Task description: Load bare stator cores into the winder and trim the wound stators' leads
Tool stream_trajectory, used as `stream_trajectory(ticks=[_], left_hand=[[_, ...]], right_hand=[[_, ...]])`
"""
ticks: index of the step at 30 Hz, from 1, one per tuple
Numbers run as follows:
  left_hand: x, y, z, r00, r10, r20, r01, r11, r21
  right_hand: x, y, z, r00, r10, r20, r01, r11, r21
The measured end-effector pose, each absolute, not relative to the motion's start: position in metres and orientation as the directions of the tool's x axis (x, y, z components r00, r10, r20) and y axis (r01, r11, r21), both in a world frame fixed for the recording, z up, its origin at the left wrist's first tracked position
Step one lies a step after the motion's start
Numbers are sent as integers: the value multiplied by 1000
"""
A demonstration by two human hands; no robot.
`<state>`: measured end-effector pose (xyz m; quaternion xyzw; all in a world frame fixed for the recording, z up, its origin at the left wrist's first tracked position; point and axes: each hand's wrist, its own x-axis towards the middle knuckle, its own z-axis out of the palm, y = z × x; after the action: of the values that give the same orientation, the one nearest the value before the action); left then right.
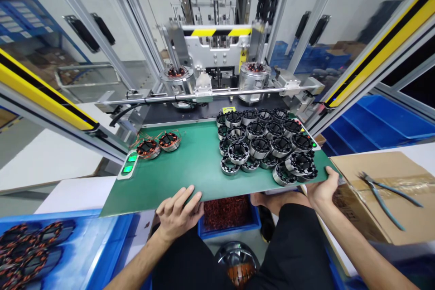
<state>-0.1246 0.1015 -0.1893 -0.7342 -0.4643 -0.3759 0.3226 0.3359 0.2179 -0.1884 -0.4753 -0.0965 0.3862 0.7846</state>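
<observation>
My left hand [180,212] rests with its fingers loosely bent and slightly apart on the front edge of a green tabletop [190,163]; nothing is in it. At the right front corner, my right hand [323,186] grips the tabletop's edge, thumb above and the other fingers mostly hidden below. Just left of that hand, a stacked group of bare motor stator cores [260,147], steel rings with black insulators, covers the right side. Toward the back left lie two stators wound with copper wire [169,141], loose wire ends sticking out.
Behind the tabletop, a machine holds two clear-sided cylindrical fixtures [254,82] with wound stators. Green-lit buttons [128,169] sit at left. A blue tray [78,240] holds wound stators. Cutting pliers [385,201] lie on a cardboard box [404,167]. Below is a blue bin [229,233].
</observation>
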Motion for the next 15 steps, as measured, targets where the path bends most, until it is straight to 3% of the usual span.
stream_trajectory(ticks=[15], left_hand=[[-124, 101, -189, 289, 439, 851, 923, -364, -126]], right_hand=[[336, 217, -187, 668, 703, -242, -522, 212, -826]])
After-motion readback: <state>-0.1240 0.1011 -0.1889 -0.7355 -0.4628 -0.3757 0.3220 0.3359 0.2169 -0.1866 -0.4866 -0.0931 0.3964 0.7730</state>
